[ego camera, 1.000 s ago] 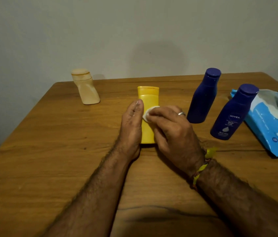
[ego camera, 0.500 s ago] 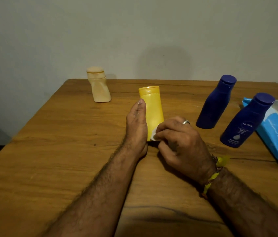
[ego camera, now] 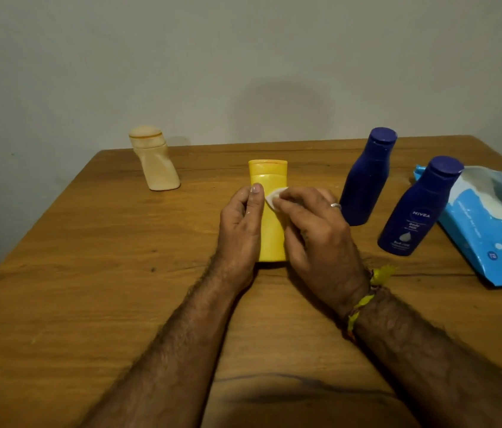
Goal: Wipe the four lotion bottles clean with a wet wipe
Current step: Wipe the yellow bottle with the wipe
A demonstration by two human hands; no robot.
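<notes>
While left hand [ego camera: 240,220] steadies smooth yellow bottle [ego camera: 269,211], right hand [ego camera: 311,230] presses white wipe [ego camera: 273,197].

This looks like a plain room in a home, going by what sits on and around the wooden table [ego camera: 95,304]. The table has a warm, grained top with dark knots and a rounded far edge, and it stands close against a bare, pale grey-green painted wall [ego camera: 243,57] behind it. On the table stand household toiletries: a beige lotion bottle [ego camera: 155,159] near its far left corner, a yellow one [ego camera: 269,217] at the middle, and two dark blue Nivea bottles [ego camera: 365,177] towards its right side. At the table's right edge lies an opened blue pack of wet wipes [ego camera: 490,230]
</notes>
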